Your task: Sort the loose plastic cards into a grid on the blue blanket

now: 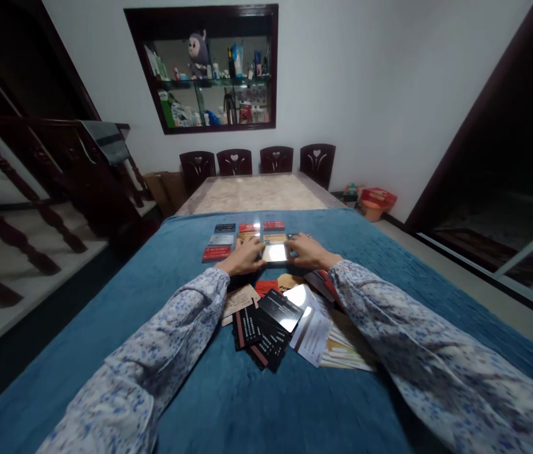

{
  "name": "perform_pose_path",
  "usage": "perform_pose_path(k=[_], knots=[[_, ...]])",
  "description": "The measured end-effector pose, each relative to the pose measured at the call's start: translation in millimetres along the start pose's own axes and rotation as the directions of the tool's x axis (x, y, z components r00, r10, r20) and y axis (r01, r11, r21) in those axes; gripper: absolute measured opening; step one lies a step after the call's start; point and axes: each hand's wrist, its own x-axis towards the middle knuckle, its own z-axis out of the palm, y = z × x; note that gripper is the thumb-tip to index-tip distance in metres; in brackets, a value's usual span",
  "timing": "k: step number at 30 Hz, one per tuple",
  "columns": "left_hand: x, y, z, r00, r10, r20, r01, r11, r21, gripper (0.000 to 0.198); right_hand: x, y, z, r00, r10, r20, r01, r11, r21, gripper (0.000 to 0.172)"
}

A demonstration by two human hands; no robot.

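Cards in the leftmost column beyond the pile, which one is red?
The red card, nearest the person, beside the left hand. The middle card is pale, the farthest card dark.

A flat, shiny, bright oblong card [276, 253] lies mid-frame. Rows of flat red, black and tan cards [248, 227] sit above and left; a messy heap of black, white and tan cards [279, 310] lies below.

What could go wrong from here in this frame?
The left hand and right hand flank a glare-lit card, close to the other laid-out cards, so they might nudge those out of line. The right sleeve passes over the edge of the loose card pile and could drag some cards along.
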Motion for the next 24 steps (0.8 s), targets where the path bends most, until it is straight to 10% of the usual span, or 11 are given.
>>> perform_pose_path(k=[24], knots=[[47.1,-0.2,7.3,0.972,-0.116,0.206,0.095,0.99,0.107,0.026,42.2,22.0,8.1,0.973,0.097,0.209,-0.104,0.994,0.026,0.033]])
